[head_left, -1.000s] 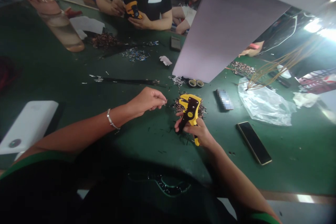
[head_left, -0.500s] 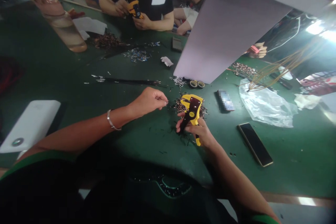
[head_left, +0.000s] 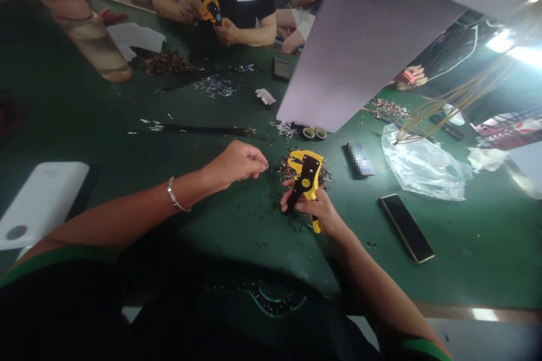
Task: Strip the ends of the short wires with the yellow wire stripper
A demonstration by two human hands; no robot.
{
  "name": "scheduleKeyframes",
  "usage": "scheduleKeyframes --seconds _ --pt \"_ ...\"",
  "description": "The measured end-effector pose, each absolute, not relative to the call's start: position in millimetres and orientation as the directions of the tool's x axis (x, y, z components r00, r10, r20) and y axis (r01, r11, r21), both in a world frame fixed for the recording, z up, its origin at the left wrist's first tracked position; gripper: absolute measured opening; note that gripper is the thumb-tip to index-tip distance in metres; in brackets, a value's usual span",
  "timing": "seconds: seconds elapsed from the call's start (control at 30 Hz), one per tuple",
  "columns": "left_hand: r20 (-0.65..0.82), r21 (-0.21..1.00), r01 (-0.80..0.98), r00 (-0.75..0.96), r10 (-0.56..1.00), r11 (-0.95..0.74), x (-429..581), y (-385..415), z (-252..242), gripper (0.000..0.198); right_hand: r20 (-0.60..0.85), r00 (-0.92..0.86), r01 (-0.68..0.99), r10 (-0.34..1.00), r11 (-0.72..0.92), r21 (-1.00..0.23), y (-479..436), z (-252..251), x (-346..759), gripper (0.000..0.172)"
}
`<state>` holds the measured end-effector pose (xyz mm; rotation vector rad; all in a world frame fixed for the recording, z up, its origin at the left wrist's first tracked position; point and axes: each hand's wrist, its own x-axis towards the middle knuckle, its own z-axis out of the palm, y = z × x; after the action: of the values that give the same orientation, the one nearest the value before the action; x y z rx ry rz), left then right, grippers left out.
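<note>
My right hand (head_left: 317, 208) is wrapped round the handles of a yellow and black wire stripper (head_left: 308, 174), its jaws pointing up and left. Under and behind the tool lies a pile of short cut wires (head_left: 326, 176). My left hand (head_left: 239, 164) is closed in a pinch just left of the tool's jaws, apart from them. What sits between its fingertips is too small to make out. Beyond that hand a bundle of thin black wires (head_left: 203, 130) lies across the table, near a small heap of silvery terminals (head_left: 286, 130).
A white panel (head_left: 339, 51) rises from the green table (head_left: 262, 271). A phone (head_left: 407, 228) and a clear plastic bag (head_left: 423, 166) lie to the right. A white power bank (head_left: 46, 200) and a bottle (head_left: 91, 39) are left. Opposite, a co-worker holds another wire stripper (head_left: 212, 10).
The whole view has shifted slightly, with things appearing a little further left. My two hands and the wire stripper keep nearly the same places relative to each other.
</note>
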<state>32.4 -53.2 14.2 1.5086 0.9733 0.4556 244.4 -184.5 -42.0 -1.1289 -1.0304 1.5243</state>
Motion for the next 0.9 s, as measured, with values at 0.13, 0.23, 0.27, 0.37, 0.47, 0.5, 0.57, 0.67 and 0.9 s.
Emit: scheduleKeyframes --seconds 0.13,0.23,0.27,0.37,0.47,0.5,0.57,0.67,0.9 --pt "-0.279 0.944 0.310 0.559 0.781 0.115 34 -56 11 0.005 -0.176 -0.149 -0.206 0.973 -0.205 -0.957 -185 -40 245 0.052" --pt "-0.307 0.943 0.293 0.574 0.759 0.159 34 -58 9 0.004 -0.173 -0.168 -0.195 0.970 -0.205 -0.959 -186 -38 245 0.052" --pt "-0.311 0.943 0.288 0.580 0.753 0.168 34 -58 8 0.004 -0.170 -0.167 -0.191 0.971 -0.201 -0.961 -186 -37 244 0.052" --pt "-0.313 0.944 0.278 0.577 0.754 0.179 34 -57 7 0.005 -0.160 -0.157 -0.190 0.975 -0.189 -0.963 -187 -37 243 0.052" --pt "-0.329 0.940 0.280 0.574 0.750 0.197 34 -57 5 0.004 -0.164 -0.162 -0.190 0.973 -0.194 -0.962 -187 -37 243 0.052" --pt "-0.329 0.940 0.278 0.587 0.740 0.198 34 -58 4 0.005 -0.164 -0.164 -0.190 0.973 -0.195 -0.962 -187 -37 243 0.053" --pt "-0.320 0.945 0.264 0.622 0.715 0.194 34 -60 4 0.005 -0.160 -0.174 -0.192 0.972 -0.193 -0.962 -187 -38 243 0.054" --pt "-0.345 0.937 0.270 0.642 0.685 0.220 34 -66 6 0.004 -0.153 -0.181 -0.193 0.972 -0.187 -0.963 -187 -38 243 0.055" --pt "-0.402 0.915 0.274 0.668 0.626 0.295 35 -75 9 0.006 -0.165 -0.166 -0.199 0.972 -0.196 -0.960 -188 -38 242 0.055"
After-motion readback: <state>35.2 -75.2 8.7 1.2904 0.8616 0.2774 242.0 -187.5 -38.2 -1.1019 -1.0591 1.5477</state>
